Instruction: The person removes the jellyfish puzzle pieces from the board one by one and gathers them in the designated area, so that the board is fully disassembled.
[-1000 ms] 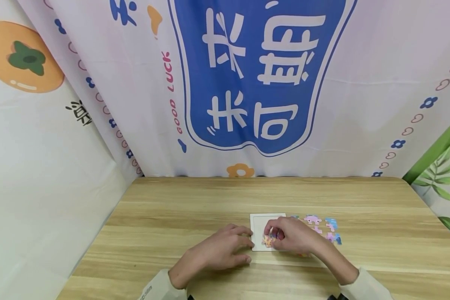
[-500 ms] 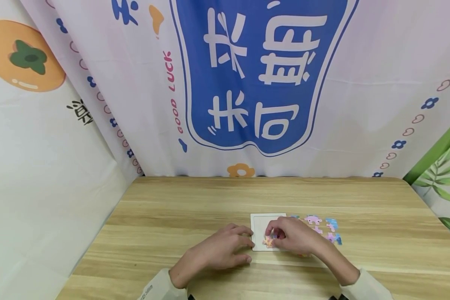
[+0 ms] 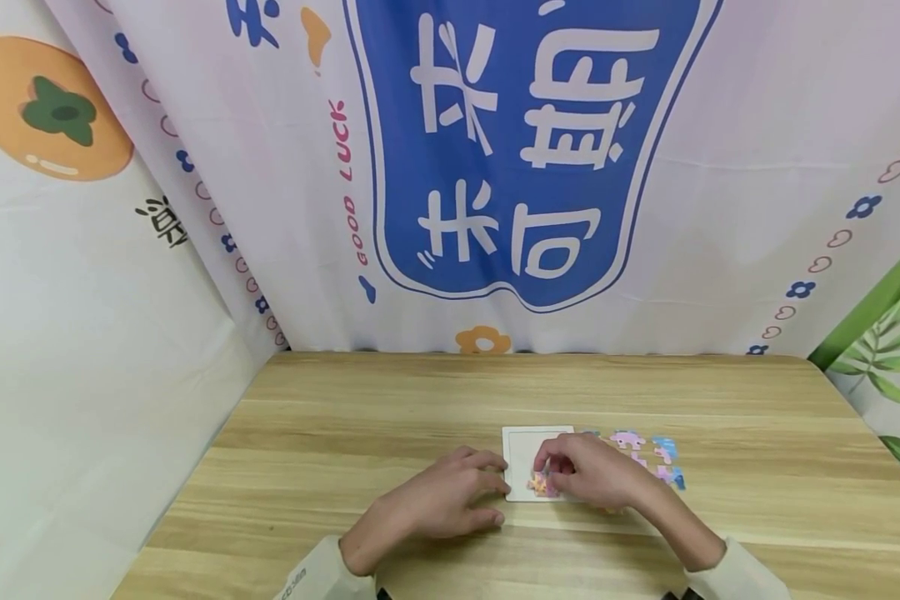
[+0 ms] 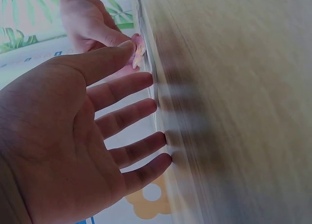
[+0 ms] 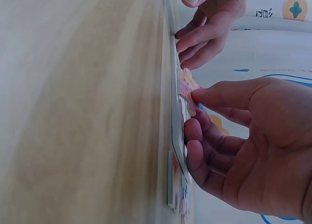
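Note:
A white square puzzle tray [image 3: 521, 446] lies on the wooden table. Over its near part, my right hand [image 3: 594, 472] pinches a yellow and pink jigsaw piece [image 5: 187, 85] between thumb and fingers. In the right wrist view the piece is tilted up from the tray; the fingers partly cover it. My left hand [image 3: 450, 493] rests at the tray's left side. Its fingers are extended, and the fingertips [image 4: 150, 106] touch the table by the tray's edge in the left wrist view.
Several loose pink and blue jigsaw pieces [image 3: 663, 451] lie right of the tray, some hidden by my right hand and forearm. The wooden table [image 3: 345, 433] ends at a printed cloth [image 3: 720, 208] behind. Another cloth [image 3: 82, 333] hangs along the left.
My right hand has shifted very slightly with the jigsaw piece, and more of the piece's pink part shows. The left hand stays at the tray's edge.

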Demonstrator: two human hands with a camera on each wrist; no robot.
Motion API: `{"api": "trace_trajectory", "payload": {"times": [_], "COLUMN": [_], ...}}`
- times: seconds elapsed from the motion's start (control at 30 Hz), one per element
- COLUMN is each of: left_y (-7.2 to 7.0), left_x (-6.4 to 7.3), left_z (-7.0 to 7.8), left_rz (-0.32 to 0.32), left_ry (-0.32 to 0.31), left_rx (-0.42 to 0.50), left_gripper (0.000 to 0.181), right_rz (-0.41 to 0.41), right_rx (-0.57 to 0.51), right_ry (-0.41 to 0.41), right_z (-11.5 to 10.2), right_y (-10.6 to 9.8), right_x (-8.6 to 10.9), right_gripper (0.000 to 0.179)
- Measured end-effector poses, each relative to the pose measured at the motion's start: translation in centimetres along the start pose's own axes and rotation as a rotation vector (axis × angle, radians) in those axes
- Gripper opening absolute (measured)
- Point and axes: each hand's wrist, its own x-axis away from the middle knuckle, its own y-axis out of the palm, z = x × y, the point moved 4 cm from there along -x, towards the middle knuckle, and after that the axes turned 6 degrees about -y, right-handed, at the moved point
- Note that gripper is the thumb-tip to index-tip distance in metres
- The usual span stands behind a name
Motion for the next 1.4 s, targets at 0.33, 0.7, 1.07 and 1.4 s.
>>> {"api": "trace_trajectory", "payload": {"times": [0.33, 0.7, 1.07, 1.4], "left_y": [0.0, -0.1, -0.2, -0.1], "left_x": [0.1, 0.1, 0.2, 0.3], "left_z": [0.0, 0.0, 0.1, 0.0], "left_rz": [0.009, 0.006, 0.013, 0.002], "left_ry": [0.006, 0.004, 0.012, 0.0], "left_rx": [-0.012, -0.005, -0.014, -0.005], "left_gripper": [0.034, 0.035, 0.036, 0.035], "right_rz": [-0.014, -0.029, -0.033, 0.01], "right_rx": [-0.093, -0.162, -0.187, -0.183], "right_ry": [-0.024, -0.028, -0.028, -0.082], "right_z": [0.0, 0.4, 1.3, 3.3], "right_y": [-0.4, -0.8, -1.9, -3.8], "right_x": [0.3, 0.8, 2.6, 5.9], "right_gripper": [0.015, 0.013, 0.011, 0.011]}}
